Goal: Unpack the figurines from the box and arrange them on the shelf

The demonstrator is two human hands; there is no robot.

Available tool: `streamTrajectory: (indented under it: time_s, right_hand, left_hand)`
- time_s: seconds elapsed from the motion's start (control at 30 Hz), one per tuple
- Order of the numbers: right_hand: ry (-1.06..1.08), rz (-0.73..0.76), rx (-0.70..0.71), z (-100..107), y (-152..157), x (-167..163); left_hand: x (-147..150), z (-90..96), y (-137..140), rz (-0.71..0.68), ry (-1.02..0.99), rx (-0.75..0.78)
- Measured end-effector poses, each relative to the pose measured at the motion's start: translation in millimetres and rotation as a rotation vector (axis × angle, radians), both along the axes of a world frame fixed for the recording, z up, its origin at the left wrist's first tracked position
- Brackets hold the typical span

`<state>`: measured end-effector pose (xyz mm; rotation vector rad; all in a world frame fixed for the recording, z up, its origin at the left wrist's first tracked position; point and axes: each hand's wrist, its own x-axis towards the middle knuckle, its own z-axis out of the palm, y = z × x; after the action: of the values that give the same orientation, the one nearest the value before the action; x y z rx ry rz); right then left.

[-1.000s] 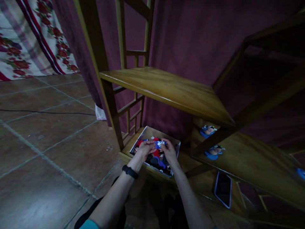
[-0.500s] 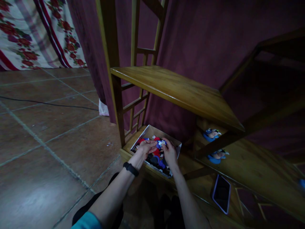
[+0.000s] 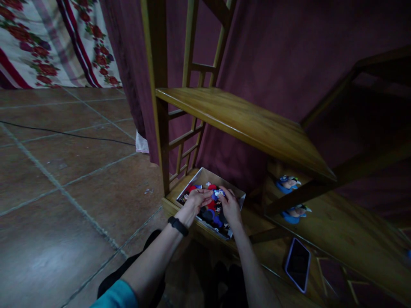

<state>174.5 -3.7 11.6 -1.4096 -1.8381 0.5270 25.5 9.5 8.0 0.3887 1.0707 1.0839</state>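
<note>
Between my two hands, over an open cardboard box [image 3: 236, 188], is a small blue-and-white figurine [image 3: 218, 194]. My left hand [image 3: 199, 200], with a black band on its wrist, pinches the figurine's left side. On the other side my right hand [image 3: 230, 206] grips it with bent fingers. Several more small figures [image 3: 210, 214] in red, black and blue lie loosely in the box below my hands. The box rests on the low shelf at the left end of the wooden stand. My fingers cover part of the figurine, so its exact shape is unclear.
A wooden shelf [image 3: 244, 124] juts out above the box, beside an upright post [image 3: 157, 128]. To the right stand two blue-based figurines [image 3: 288, 184], and a phone [image 3: 298, 264] lies on the lower board. A dark cable [image 3: 70, 133] crosses the tiled floor.
The view has shifted slightly, so the scene sits a little further right. Both hands keep hold of the figurine over the box, with only a slight movement of the fingers.
</note>
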Motion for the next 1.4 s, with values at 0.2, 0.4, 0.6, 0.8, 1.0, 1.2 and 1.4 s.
streamTrajectory:
  time_s: [0.2, 0.4, 0.6, 0.8, 1.0, 1.2, 1.4]
  right_hand:
    - [0.017, 0.044, -0.032, 0.2, 1.4, 3.5]
    - [0.041, 0.074, -0.049, 4.2, -0.9, 4.3]
    - [0.086, -0.007, -0.048, -2.9, -0.5, 2.3]
    - [0.135, 0.055, -0.064, 1.8, -1.8, 4.2]
    - [0.096, 0.088, -0.096, 3.3, -4.0, 3.5]
    - [0.102, 0.066, -0.076, 5.7, -4.6, 1.0]
    - [0.227, 0.043, -0.082, 6.4, -6.1, -6.0]
  left_hand:
    - [0.1, 4.3, -2.6, -0.016, -0.019, -0.035]
    - [2.6, 2.6, -6.8, 0.032, -0.021, 0.004]
    - [15.8, 3.3, -13.8, 0.13, 0.023, 0.092]
    - [11.0, 8.8, -15.9, 0.104, 0.033, 0.087]
    - [3.9, 8.8, -17.2, 0.1, 0.038, 0.006]
    - [3.6, 13.3, -14.9, 0.046, 0.014, 0.0]
    - [-2.2, 11.2, -7.8, -0.016, -0.032, -0.028]
